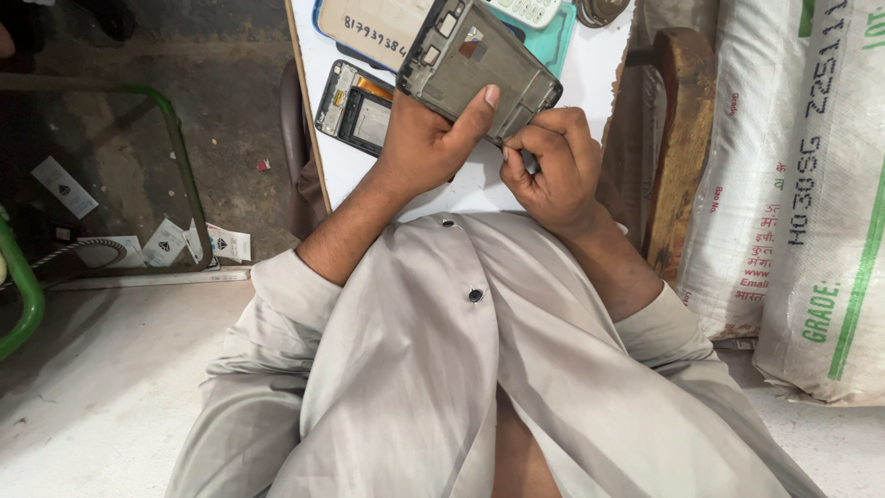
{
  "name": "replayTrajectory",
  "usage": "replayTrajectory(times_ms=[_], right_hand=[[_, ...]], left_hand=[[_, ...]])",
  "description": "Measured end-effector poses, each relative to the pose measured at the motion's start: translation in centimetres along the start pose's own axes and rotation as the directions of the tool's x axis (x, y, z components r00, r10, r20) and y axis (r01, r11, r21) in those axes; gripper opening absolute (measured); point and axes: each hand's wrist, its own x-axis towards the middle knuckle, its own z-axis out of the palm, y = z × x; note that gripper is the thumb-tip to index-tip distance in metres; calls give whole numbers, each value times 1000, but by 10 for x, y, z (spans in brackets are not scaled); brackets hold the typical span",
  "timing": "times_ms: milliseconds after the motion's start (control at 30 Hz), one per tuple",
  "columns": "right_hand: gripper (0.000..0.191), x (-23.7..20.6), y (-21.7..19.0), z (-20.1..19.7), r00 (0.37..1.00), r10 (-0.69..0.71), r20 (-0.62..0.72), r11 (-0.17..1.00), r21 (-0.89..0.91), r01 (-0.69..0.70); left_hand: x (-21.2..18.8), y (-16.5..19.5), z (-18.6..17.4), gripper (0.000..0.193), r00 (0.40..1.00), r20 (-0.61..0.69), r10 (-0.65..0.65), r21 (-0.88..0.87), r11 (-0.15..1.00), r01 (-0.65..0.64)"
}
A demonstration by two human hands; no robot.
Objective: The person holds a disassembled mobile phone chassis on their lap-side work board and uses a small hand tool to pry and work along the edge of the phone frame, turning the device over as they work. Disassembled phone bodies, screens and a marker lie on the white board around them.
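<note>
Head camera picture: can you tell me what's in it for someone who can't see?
A person's left hand holds a grey opened phone frame while the right hand presses a small dark tool to its edge. Another opened phone lies on the white table behind.

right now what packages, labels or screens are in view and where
Woven sacks: right edge, stacked upright, white with green stripes and coloured print.
Paper labels: floor at left, small white slips with dark marks.
Tan card: top of the white board, handwritten digits.
Opened phone: on the board beside the left hand, dark rectangle.
</note>
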Motion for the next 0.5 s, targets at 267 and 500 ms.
replayTrajectory(times_ms=[267,500], right_hand=[[17,0,-1,-1,998,49,-28,999,17,-49],[15,-5,-1,0,995,87,-53,995,45,-84]], left_hand=[[0,2,-1,25,999,-38,-29,-34,999,28],[-1,1,-1,21,999,-31,22,-75,997,-24]])
